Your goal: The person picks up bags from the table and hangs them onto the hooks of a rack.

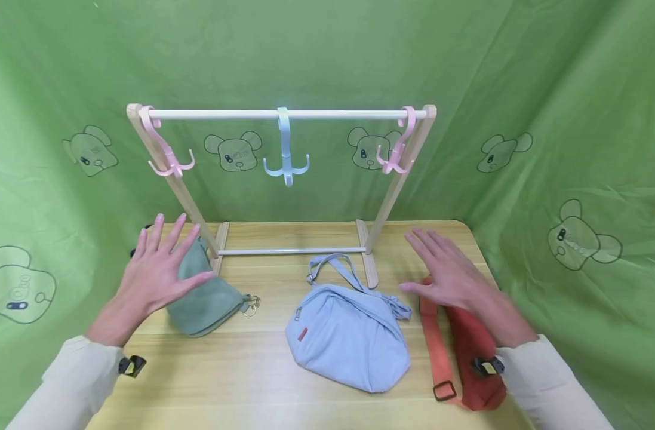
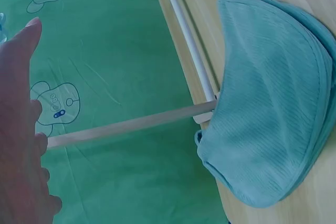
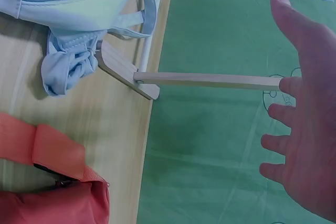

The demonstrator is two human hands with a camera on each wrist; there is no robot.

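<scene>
With fingers spread, my left hand (image 1: 156, 269) is held above the teal corduroy bag (image 2: 273, 93), which lies at the left of the table with metal rings at one end. My right hand (image 1: 448, 272) also has its fingers extended and hovers over the red bag (image 1: 472, 352), hiding part of it. An orange-red strap with a dark buckle belongs to that bag. Between the hands lies a light blue shoulder bag (image 1: 348, 340) with a small red tag and a bunched strap. Neither hand holds anything.
A wooden rack with a white top rail (image 1: 225, 114) stands at the table's back. From it hang a left pink hook (image 1: 168, 158), a blue hook (image 1: 286, 149) and a right pink hook (image 1: 397, 149). A green bear-printed cloth (image 1: 306, 54) surrounds the wooden table (image 1: 241, 382).
</scene>
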